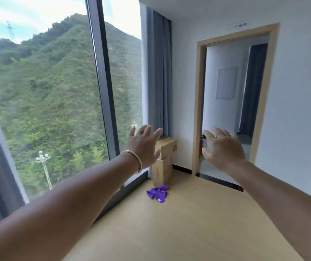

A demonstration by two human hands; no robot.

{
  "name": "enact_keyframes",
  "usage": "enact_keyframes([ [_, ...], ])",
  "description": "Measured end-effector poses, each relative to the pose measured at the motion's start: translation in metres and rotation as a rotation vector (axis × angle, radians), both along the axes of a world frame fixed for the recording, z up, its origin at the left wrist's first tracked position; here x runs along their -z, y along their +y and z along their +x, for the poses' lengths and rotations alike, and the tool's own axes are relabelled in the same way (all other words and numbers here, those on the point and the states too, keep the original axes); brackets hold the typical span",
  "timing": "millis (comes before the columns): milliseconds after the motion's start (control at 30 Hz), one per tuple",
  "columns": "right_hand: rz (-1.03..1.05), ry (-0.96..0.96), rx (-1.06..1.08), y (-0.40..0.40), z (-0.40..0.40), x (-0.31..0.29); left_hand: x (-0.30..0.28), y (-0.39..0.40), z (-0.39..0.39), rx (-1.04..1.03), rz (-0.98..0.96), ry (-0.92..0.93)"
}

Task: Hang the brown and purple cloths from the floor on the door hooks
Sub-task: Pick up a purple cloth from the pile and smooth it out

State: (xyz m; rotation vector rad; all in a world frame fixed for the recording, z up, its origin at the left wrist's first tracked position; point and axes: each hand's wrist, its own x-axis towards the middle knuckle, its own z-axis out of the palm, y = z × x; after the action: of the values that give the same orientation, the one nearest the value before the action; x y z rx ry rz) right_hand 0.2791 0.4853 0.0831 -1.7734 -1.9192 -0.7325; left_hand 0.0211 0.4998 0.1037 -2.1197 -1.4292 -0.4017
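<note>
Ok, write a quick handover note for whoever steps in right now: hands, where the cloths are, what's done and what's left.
Left hand: raised, fingers spread, holding nothing.
Right hand: raised toward the doorway, fingers relaxed, holding nothing.
Purple cloth: crumpled on the wooden floor, just in front of the cardboard boxes by the window.
Brown cloth: not in view.
Door hooks: none visible from here; the door stands ajar.
Done: nothing hung that can be seen.
Left: pick up the purple cloth, find the brown one, hang both on the hooks.
</note>
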Motion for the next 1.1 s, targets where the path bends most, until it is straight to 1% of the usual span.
enact_keyframes([
  [200, -0.068, 0.002, 0.237, -0.021, 0.099, 0.01, 0.012, 0.035, 0.097, 0.201, -0.002, 0.004],
  [333, -0.11, 0.005, 0.348, -0.025, 0.14, 0.017, 0.021, 0.056, 0.149, 0.32, 0.007, -0.017],
  [500, -0.144, 0.012, 0.446, -0.008, 0.177, 0.019, 0.029, 0.098, 0.203, 0.42, 0.019, 0.0],
  [700, -0.129, -0.024, 0.537, 0.041, 0.213, 0.008, 0.026, 0.172, 0.25, 0.507, 0.012, -0.014],
  [933, -0.112, -0.061, 0.599, 0.127, 0.243, -0.011, 0.005, 0.272, 0.286, 0.567, 0.047, -0.044],
  [1100, -0.103, -0.044, 0.636, 0.184, 0.266, -0.017, -0.007, 0.335, 0.314, 0.585, 0.054, -0.04],
])
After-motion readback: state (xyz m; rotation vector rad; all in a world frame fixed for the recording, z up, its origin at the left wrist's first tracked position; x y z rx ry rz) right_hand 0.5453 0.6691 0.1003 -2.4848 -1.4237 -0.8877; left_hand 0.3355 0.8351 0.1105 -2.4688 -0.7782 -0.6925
